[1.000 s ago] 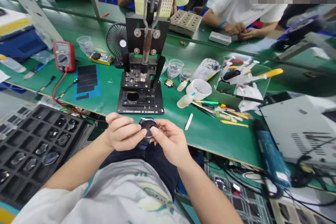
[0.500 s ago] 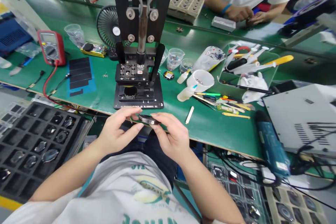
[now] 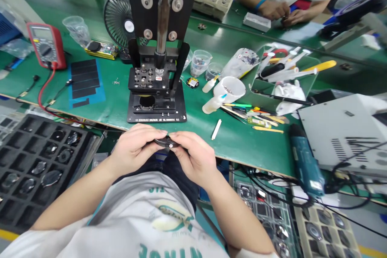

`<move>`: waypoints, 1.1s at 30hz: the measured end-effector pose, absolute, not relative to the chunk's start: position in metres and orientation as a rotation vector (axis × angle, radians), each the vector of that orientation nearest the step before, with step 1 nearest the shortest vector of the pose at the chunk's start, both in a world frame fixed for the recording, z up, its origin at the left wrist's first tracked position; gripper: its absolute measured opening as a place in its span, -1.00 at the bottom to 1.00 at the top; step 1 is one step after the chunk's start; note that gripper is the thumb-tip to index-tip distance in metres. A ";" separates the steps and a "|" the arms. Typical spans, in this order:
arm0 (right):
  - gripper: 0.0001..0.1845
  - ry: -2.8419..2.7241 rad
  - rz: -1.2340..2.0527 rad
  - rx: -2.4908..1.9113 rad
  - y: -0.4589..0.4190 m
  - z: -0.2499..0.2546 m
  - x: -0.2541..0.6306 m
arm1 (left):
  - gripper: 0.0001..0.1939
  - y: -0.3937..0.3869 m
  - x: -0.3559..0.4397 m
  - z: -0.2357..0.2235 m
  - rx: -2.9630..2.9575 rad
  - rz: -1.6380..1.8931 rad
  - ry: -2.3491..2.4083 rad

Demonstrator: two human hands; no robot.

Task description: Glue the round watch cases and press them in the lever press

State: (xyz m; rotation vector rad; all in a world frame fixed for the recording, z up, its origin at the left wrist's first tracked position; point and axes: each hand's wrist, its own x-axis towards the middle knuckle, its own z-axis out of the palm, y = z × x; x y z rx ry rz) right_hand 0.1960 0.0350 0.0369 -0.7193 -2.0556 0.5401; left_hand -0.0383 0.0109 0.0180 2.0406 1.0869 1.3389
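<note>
My left hand (image 3: 136, 148) and my right hand (image 3: 193, 155) meet at the near edge of the green bench, both closed on a small round black watch case (image 3: 165, 142) held flat between the fingertips. Just beyond it stands a black hand press (image 3: 157, 48) on a black base plate (image 3: 155, 109) with a round opening. At my left a black foam tray (image 3: 36, 161) holds several round glass parts.
A red multimeter (image 3: 45, 44), a small fan (image 3: 116, 18) and plastic cups sit at the back left. A white cup (image 3: 231, 88), glue bottles, tweezers and a green tool tray (image 3: 287, 76) lie to the right, then a blue tool (image 3: 304, 161) and a grey box (image 3: 347, 129). Other people's hands work across the bench.
The round case was tilted up facing me a second ago; now it lies flat, edge-on between my fingertips. The camera view has shifted down and closer to the press.
</note>
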 end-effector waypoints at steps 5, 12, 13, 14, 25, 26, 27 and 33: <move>-0.69 -2.158 0.446 -0.630 0.037 0.044 0.200 | -0.36 0.012 -0.041 0.017 1.518 1.043 0.925; -0.70 -2.130 0.228 -0.959 0.060 0.038 0.246 | -0.75 0.032 -0.023 0.012 1.619 1.018 1.128; -0.71 -2.034 0.147 -1.058 0.069 0.033 0.256 | -0.77 0.034 -0.021 0.010 1.726 1.050 1.207; -0.69 -1.918 0.092 -1.191 0.080 0.029 0.265 | -0.78 0.035 -0.020 0.008 1.832 1.067 1.266; -0.57 -1.945 0.180 -1.572 0.115 0.037 0.254 | -0.81 0.039 -0.020 0.002 2.098 1.099 1.286; -0.56 -1.969 0.262 -1.504 0.103 0.041 0.254 | -0.82 0.039 -0.020 0.002 2.103 1.101 1.273; -0.53 -1.991 0.376 -1.458 0.089 0.044 0.254 | -0.83 0.039 -0.020 0.003 2.108 1.104 1.264; -0.53 -1.986 0.501 -1.297 0.024 0.042 0.254 | -0.87 0.040 -0.019 0.003 2.146 1.151 1.260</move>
